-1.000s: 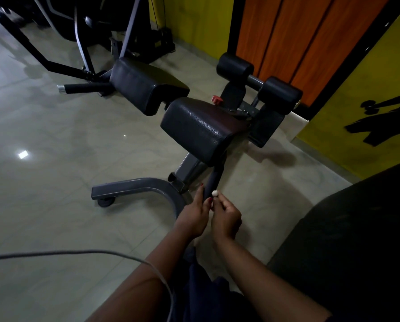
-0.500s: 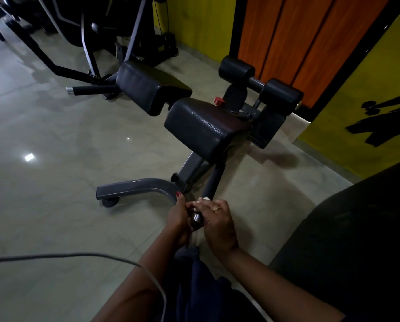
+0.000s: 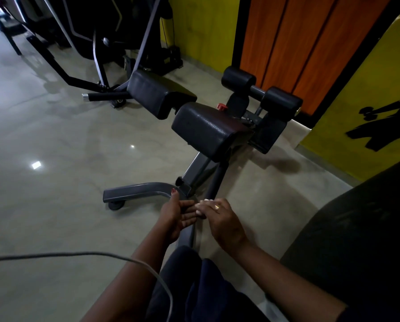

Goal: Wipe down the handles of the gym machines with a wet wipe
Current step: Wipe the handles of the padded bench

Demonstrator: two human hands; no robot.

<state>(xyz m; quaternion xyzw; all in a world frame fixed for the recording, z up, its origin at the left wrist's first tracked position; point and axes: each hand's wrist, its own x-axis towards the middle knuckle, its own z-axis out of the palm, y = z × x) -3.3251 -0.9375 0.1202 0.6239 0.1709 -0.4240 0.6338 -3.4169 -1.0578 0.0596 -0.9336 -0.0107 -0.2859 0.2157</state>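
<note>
From the head camera I look down at both of my hands, low in the middle of the view and close together. My right hand (image 3: 222, 219) has its fingers curled round a white wet wipe (image 3: 202, 206), which bunches out past the knuckles; a ring (image 3: 217, 207) shows on one finger. My left hand (image 3: 178, 214) is just to the left of it, relaxed, palm turned toward the right hand, fingers stretched out so their tips reach the wipe, thumb pointing up.

The handle (image 3: 217, 180) is a dark bar that runs from under the nearer pad (image 3: 208, 129) down to my right hand. The wipe sits at its lower end. That end is hidden under my fingers, so I cannot tell whether the wipe wraps round the bar or only rests against it.

Beyond my left hand, the machine's grey leg (image 3: 136, 190) curves along the floor (image 3: 55, 147). Farther up and to the left is a second pad (image 3: 157, 94), with another dark handle (image 3: 101, 96) sticking out beside it. Beyond my right hand, past the nearer pad, are a red knob (image 3: 221, 106) and two black rollers (image 3: 281, 101) in front of an orange door (image 3: 287, 43) and a yellow wall (image 3: 357, 89).

A grey cable (image 3: 78, 254) crosses over my left forearm. To the right of my right arm is a large dark shape (image 3: 357, 228) that I cannot make out.
</note>
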